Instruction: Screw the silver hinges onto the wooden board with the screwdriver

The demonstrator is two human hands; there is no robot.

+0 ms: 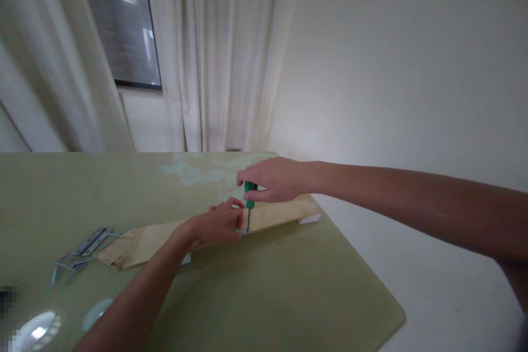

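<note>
My right hand (274, 179) is wrapped round the green handle of a screwdriver (249, 201), held nearly upright. The screwdriver's tip meets a small metal fitting (246, 231) at the near edge of a long wooden board (280, 215). My left hand (220, 223) rests over the board just left of the tip, its thumb and fingers closed in on the fitting. Its fingertips partly hide that metal piece, so its full shape cannot be made out. White blocks (309, 219) show beneath the board, which lies slanted across the table.
At the board's left end lies a pile of metal hinges (93, 242) and thin rods. Two round shiny objects, one a glassy dish (97, 312), sit at the lower left of the green table (289, 286). Curtains (223, 55) and a wall (404, 93) stand beyond the table edges.
</note>
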